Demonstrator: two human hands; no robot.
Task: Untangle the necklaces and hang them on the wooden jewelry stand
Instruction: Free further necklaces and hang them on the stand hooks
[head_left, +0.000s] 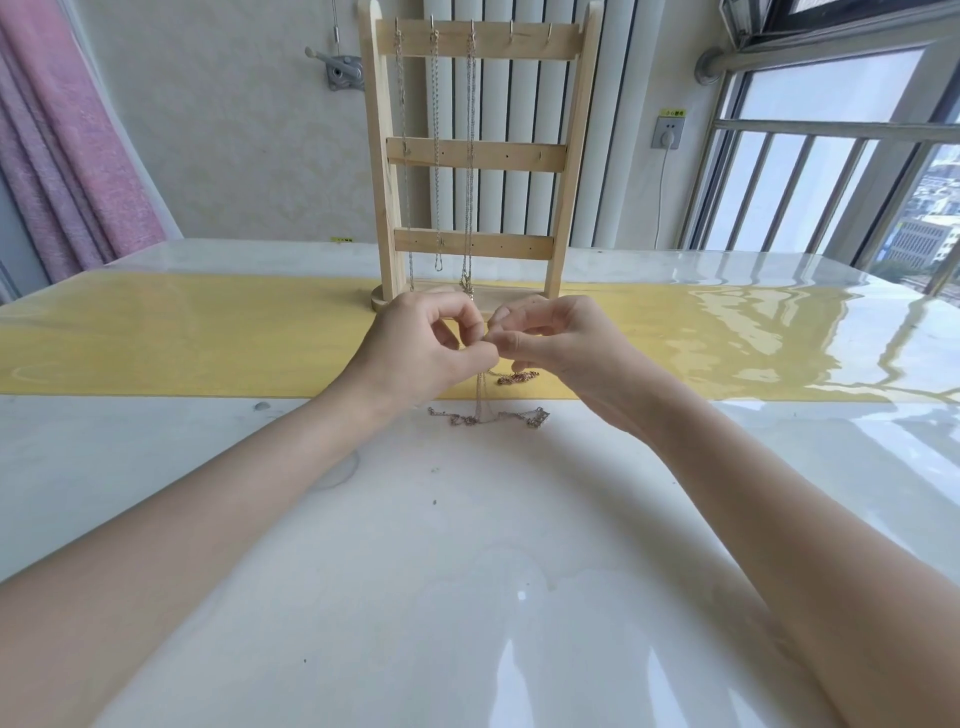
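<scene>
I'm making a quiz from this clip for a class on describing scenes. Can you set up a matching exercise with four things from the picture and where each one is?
Things
1. silver chain
2. rose-gold chain
3. wooden jewelry stand
4. wall socket

Places
A. upright at the back of the table, on the yellow runner, three chains hanging from its top hooks
B. on the wall, right of the stand
C. bunched on the runner under the right hand
D. hanging from the pinch of left hand and right hand, its lower end lying on the white tabletop

Pairs: 1-D, 2-C, 3-A, 4-B
</scene>
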